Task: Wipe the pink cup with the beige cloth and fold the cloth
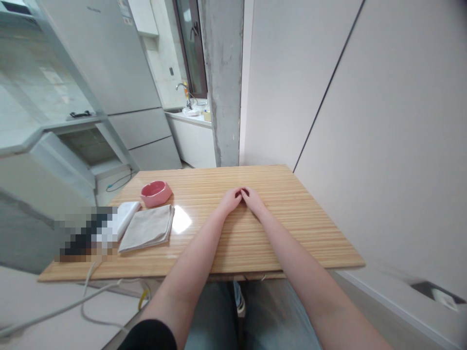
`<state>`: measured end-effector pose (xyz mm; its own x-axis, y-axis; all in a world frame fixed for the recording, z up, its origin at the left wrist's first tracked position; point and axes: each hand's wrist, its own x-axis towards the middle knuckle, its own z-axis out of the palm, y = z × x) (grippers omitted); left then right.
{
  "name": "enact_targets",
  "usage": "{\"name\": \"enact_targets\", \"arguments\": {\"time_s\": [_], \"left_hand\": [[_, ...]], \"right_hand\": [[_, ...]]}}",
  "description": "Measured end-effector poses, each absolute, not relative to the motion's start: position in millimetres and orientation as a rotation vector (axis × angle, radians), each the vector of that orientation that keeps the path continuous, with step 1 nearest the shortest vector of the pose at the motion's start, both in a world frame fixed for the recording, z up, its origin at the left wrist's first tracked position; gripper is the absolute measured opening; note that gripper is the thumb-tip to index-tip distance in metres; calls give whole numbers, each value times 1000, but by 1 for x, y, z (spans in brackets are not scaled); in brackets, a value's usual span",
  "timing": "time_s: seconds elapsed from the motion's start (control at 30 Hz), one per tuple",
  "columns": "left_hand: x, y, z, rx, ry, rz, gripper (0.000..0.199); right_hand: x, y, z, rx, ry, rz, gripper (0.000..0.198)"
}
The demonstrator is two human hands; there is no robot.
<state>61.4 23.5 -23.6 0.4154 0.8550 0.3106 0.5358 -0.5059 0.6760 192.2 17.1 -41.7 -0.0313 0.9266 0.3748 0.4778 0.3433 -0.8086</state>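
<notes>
The person is sitting at a wooden table [292, 228] with both arms stretched out in front. The left hand [230, 200] and the right hand [253, 200] are lying flat on the wood, near the middle of the table. Their fingertips are touching each other. Both hands are empty. The fingers are lying loose and a little curled, not pinching or holding anything.

The nearest things are off to the left side. A folded grey cloth [148, 228] is lying flat on the table, apart from the left hand. Just beside the cloth, further left, a folded white cloth [126, 216] is lying too. A small pink bowl [156, 193] is sitting just behind the two cloths, close to the far edge. I cannot tell if anything is inside it. A blurred patch is covering the table's left corner, so what is there is hidden.

The grey cloth is the closest thing to the hands, so I think the left hand is the better one for it. To pick it up well, it is best to be pinching all the folded layers together at one edge, so the cloth is not falling open.
</notes>
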Motion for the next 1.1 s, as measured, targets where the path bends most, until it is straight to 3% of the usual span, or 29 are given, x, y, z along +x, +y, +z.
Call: {"name": "enact_targets", "arguments": {"time_s": [0.5,0.67,0.87,1.03,1.1], "left_hand": [[62,22,-25,2215,1116,872,44],[59,16,-19,2248,1163,924,36],[-24,17,29,2187,1966,1121,32],[-112,7,51,1824,2574,819,59],[-132,0,49,1751,2661,627,57]], "right_hand": [[192,16,-43,-1272,-1616,624,18],[194,20,-48,-1171,-1515,745,14],[194,26,-53,-1228,-1413,855,21],[193,26,-56,-1251,-1457,814,15],[192,28,-58,-1259,-1435,824,13]]}}
